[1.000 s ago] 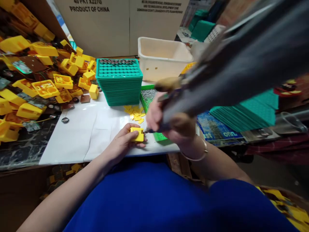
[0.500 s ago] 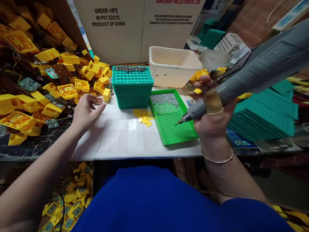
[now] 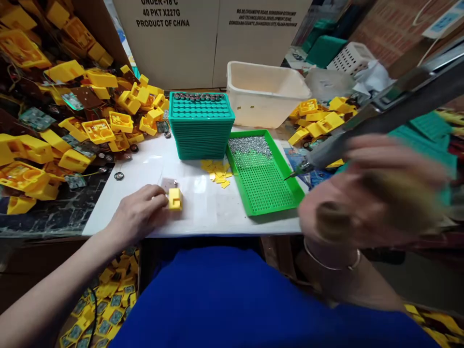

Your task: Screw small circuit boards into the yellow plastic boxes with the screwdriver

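Note:
My left hand rests over the white work surface, its fingers closed on a small yellow plastic housing. A flat brownish piece lies against the housing's far side. My right hand is raised at the right and smeared by motion, with tan finger covers on some fingers. It holds a grey electric screwdriver, whose bit points down-left above the edge of a green perforated tray. Small silver screws are heaped at the tray's far end.
A teal tray stack stands behind yellow flat pieces. Farther back is a translucent bin. Yellow housings with wires and boards crowd the left; more housings lie at the right. A round metal part sits near my left hand.
My left hand has come nearer along the surface, bringing the yellow housing away from the pile. My right hand and the screwdriver have shifted right, and the hand has turned.

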A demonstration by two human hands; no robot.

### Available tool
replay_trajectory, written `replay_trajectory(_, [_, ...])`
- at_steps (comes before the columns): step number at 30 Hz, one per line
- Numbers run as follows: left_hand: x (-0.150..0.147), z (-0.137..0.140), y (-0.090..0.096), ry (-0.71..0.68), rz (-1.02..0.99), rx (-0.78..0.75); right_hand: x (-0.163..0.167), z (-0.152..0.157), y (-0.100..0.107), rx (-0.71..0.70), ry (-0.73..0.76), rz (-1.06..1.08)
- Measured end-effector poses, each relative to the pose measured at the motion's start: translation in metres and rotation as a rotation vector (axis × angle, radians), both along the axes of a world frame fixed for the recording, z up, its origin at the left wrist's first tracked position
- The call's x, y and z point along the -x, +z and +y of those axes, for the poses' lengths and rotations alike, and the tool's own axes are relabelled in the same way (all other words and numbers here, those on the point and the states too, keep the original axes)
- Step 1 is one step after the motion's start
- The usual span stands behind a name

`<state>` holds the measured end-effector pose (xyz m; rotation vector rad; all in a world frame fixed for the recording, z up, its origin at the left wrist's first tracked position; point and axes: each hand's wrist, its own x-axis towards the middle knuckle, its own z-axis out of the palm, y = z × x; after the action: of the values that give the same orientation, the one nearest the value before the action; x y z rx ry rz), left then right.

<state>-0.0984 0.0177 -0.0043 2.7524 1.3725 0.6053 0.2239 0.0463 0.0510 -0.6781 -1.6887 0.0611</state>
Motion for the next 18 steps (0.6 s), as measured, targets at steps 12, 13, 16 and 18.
replay_trajectory(12, [-0.035,-0.044,-0.01,0.19,-0.208,-0.128,0.126,0.077,-0.032,0.447,0.525,-1.228])
replay_trajectory(13, [-0.039,-0.043,-0.013,0.212,-0.21,-0.134,0.131,0.079,-0.032,0.4,0.593,-1.24])
replay_trajectory(16, [-0.045,-0.039,-0.017,0.193,-0.207,-0.145,0.134,0.082,-0.03,0.325,0.729,-1.269])
replay_trajectory(18, [-0.045,-0.036,-0.015,0.161,-0.193,-0.149,0.128,0.081,-0.027,0.388,0.692,-1.255])
